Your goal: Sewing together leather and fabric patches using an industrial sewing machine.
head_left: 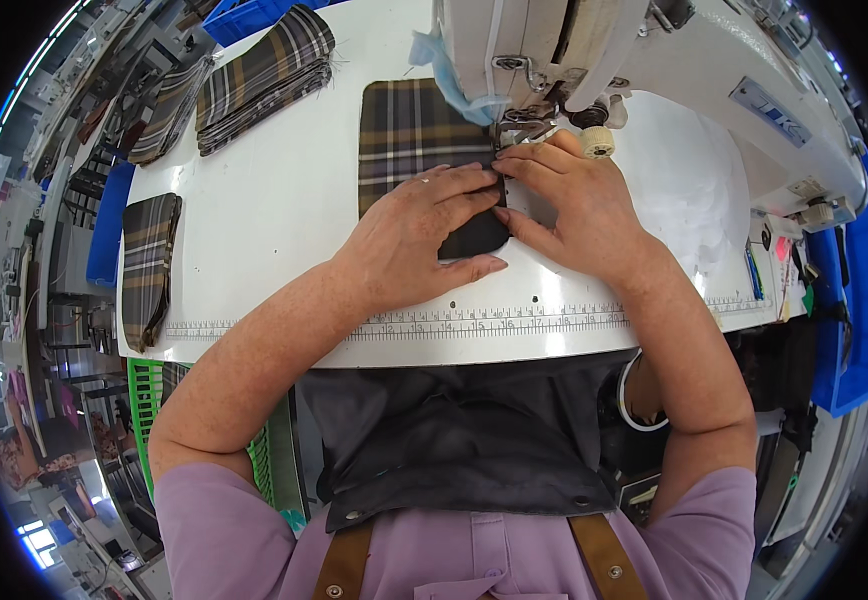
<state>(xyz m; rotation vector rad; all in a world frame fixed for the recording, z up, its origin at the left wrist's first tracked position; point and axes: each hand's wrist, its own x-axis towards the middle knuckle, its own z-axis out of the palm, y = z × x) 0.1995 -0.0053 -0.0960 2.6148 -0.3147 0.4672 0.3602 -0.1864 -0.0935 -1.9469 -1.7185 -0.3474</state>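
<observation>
A dark plaid fabric piece (409, 125) with rounded corners lies on the sewing table, its right edge under the presser foot area of a white sewing machine (544, 120). My left hand (414, 225) rests flat on the lower part of the fabric, fingers stretched toward the needle and thumb spread. A dark underside or second layer (479, 238) shows below those fingers. Along the right edge of the cloth, close to the needle, lies my right hand (579, 205). Its fingertips and thumb touch that edge at separate spots. The needle tip itself is hidden.
Stacks of plaid pieces (264, 80) lie at the far left, and a smaller pile (149, 260) at the left edge. A printed ruler strip (454, 325) runs along the near table edge. Blue bins (844, 350) flank the table; a green basket (144, 400) stands below.
</observation>
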